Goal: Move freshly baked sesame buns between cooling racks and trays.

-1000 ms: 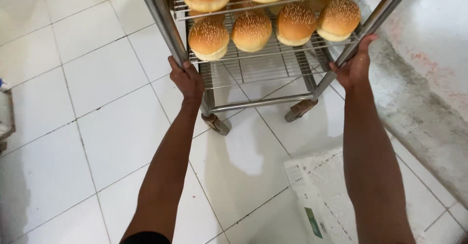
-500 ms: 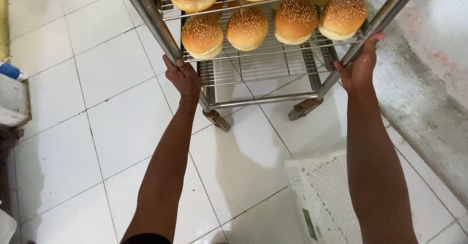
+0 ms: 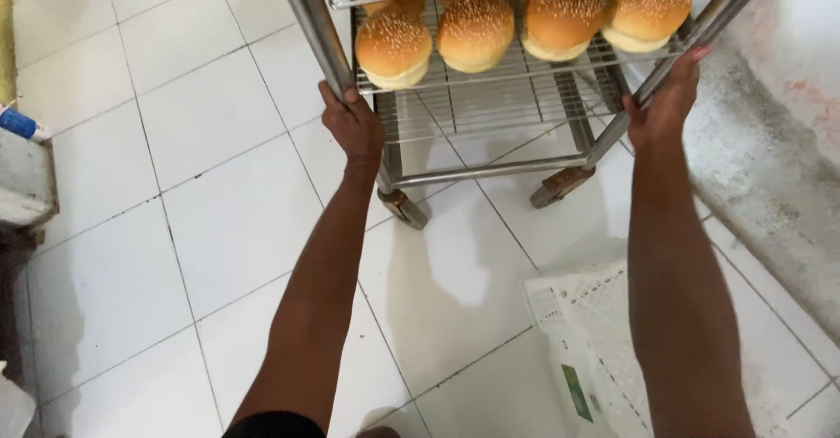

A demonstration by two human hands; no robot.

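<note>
Metal rack carries sesame buns on wire shelf; both hands clamped on uprights: left, right.

I count four sesame buns in the front row of the wire shelf at 12 o'clock, with parts of more on the shelf above. Two caster wheels show below. One white plastic crate lies at 5 o'clock.
</note>
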